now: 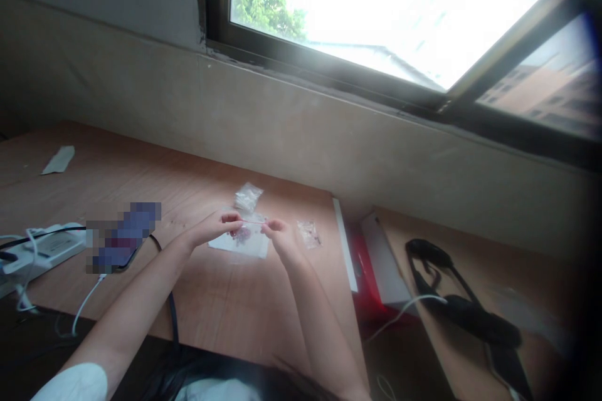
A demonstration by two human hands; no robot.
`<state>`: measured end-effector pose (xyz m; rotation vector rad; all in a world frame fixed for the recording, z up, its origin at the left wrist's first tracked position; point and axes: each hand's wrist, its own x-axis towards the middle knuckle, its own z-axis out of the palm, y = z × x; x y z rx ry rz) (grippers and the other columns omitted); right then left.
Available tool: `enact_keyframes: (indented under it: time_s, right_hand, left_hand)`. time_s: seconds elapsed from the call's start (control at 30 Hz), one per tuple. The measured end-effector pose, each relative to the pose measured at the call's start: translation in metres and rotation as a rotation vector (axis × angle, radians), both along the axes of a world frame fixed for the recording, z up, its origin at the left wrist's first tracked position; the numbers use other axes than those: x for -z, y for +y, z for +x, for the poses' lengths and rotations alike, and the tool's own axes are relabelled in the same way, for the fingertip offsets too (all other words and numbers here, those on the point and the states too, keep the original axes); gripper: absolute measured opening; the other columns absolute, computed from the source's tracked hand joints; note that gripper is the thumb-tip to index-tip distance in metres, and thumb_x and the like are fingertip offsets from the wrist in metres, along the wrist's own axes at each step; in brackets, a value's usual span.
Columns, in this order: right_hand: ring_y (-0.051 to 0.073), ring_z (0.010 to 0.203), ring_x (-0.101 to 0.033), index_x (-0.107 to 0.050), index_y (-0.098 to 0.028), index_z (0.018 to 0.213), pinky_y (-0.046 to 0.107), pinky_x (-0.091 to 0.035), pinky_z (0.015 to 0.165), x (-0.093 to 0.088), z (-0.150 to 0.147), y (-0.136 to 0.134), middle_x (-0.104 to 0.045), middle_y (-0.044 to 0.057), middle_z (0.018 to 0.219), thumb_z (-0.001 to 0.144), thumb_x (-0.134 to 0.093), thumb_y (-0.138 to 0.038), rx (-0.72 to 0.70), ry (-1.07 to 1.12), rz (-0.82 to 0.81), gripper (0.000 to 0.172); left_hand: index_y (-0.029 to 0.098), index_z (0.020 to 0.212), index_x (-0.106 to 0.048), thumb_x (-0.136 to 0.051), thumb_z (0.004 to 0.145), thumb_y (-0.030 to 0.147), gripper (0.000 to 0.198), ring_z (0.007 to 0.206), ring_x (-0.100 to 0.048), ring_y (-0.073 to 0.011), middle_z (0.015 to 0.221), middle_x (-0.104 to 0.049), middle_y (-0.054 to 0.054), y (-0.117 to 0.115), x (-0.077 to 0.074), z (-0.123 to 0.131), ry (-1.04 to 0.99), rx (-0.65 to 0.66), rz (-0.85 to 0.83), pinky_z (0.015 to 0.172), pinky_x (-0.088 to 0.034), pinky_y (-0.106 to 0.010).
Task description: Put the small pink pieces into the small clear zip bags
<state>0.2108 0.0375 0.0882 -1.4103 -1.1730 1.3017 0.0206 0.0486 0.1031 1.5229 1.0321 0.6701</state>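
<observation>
Pink strand: you had a thin pink strand pulled out level between your hands, just above the paper. It was too fine to tell whether it was thread or elastic.

Left hand: your left hand was in a narrow pinch, with its fingertips on one end of the strand.

Right hand: your right hand was just as narrow, holding the other end. The exact finger placement was too small to make out, tbh.

Grip tip: nice hold imo. Using only your fingertips and keeping the strand taut and clear of the paper was a good way to stop it snagging.

Under your hands: there was a white paper sheet with small reddish bits on it. I can't tell what they were.

Past your hands: a small clear plastic bag with something white inside lay just beyond your fingertips.

Right of your right hand: a second clear bag held pinkish bits.

Left of your left hand: there was a pixelated object, then a white power strip with a white cable running from it.

Under it all: your forearms reached out over a wood-look desk.
</observation>
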Motion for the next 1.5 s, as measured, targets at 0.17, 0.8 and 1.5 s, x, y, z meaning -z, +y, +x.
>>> enact_keyframes:
  time_s: [0.17, 0.8, 1.5]
  right_hand:
    - [0.012, 0.061, -0.050, -0.058, -0.014, 0.063, 0.024, -0.035, 0.060, -0.008, 0.001, -0.004, -0.058, 0.001, 0.063, 0.058, -0.061, -0.032, -0.068, 0.053, 0.018, 0.019]
    - [0.012, 0.060, -0.054, -0.057, -0.014, 0.067, 0.025, -0.036, 0.060, -0.003, -0.017, -0.008, -0.061, 0.003, 0.067, 0.065, -0.057, -0.041, -0.243, 0.212, -0.053, 0.027]
    - [0.011, 0.054, -0.051, -0.060, -0.013, 0.063, 0.024, -0.035, 0.055, 0.005, -0.020, -0.006, -0.059, 0.002, 0.059, 0.058, -0.063, -0.039, -0.183, 0.221, -0.097, 0.026]
  left_hand:
    - [0.015, 0.071, -0.060, -0.053, 0.068, 0.034, 0.021, 0.061, -0.050, -0.0135, 0.064, -0.056, 0.000, 0.000, 0.000, 0.001, 0.040, -0.058, 0.048, 0.052, -0.037, -0.020]
    - [0.015, 0.058, -0.051, -0.047, 0.072, 0.037, 0.027, 0.055, -0.042, -0.0106, 0.055, -0.043, 0.003, -0.002, 0.007, 0.014, -0.066, 0.010, 0.013, 0.051, -0.034, -0.020]
    - [0.015, 0.060, -0.053, -0.049, 0.070, 0.040, 0.028, 0.055, -0.043, -0.0107, 0.057, -0.047, 0.002, -0.009, -0.001, 0.007, 0.015, -0.058, 0.042, 0.051, -0.035, -0.019]
